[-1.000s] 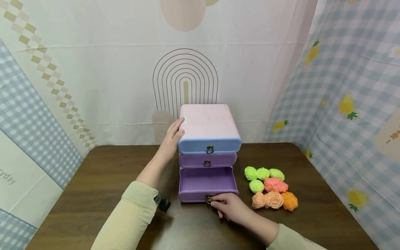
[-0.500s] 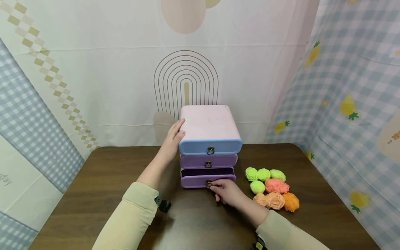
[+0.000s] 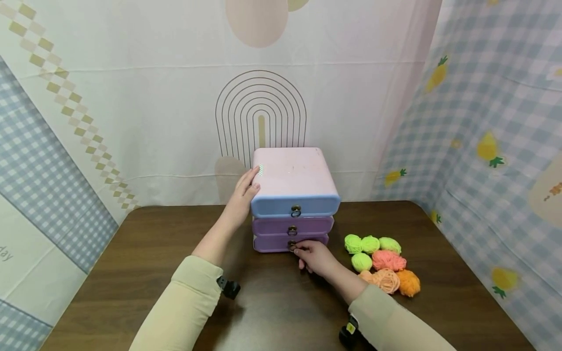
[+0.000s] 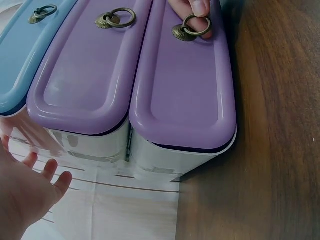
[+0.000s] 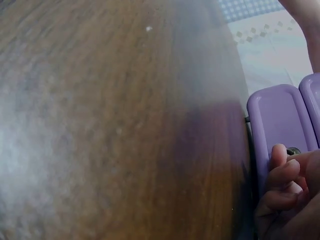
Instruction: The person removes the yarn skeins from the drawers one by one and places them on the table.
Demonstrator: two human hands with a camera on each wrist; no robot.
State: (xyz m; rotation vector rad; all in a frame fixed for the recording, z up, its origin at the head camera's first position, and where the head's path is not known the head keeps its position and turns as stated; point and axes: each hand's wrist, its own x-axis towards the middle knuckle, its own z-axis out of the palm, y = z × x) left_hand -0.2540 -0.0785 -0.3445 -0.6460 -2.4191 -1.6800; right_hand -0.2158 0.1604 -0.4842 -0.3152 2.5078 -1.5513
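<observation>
A small chest of drawers [image 3: 290, 170] has a pink top, a blue upper drawer [image 3: 272, 207] and two purple drawers below. All three drawer fronts sit pushed in. My left hand [image 3: 239, 200] rests against the chest's upper left side, its fingers straight along the edge. At the bottom drawer [image 3: 270, 243], my right hand [image 3: 319, 258] pinches the bronze ring pull [image 4: 197, 25] between thumb and finger. In the left wrist view the lower purple front [image 4: 185, 95] lies close to its pale casing. The middle drawer's ring pull [image 4: 116, 19] hangs untouched.
Right of the chest lie several small yarn balls: lime green [image 3: 361, 262], pink [image 3: 389, 261], peach [image 3: 386, 281] and orange [image 3: 409, 283]. The right forearm passes close to them. A patterned cloth [image 3: 175, 122] hangs behind the brown wooden table [image 3: 167, 243].
My right hand has pushed the bottom drawer from well pulled out to in, moving away from me with the ring pull still pinched. My left hand has stayed on the chest's side.
</observation>
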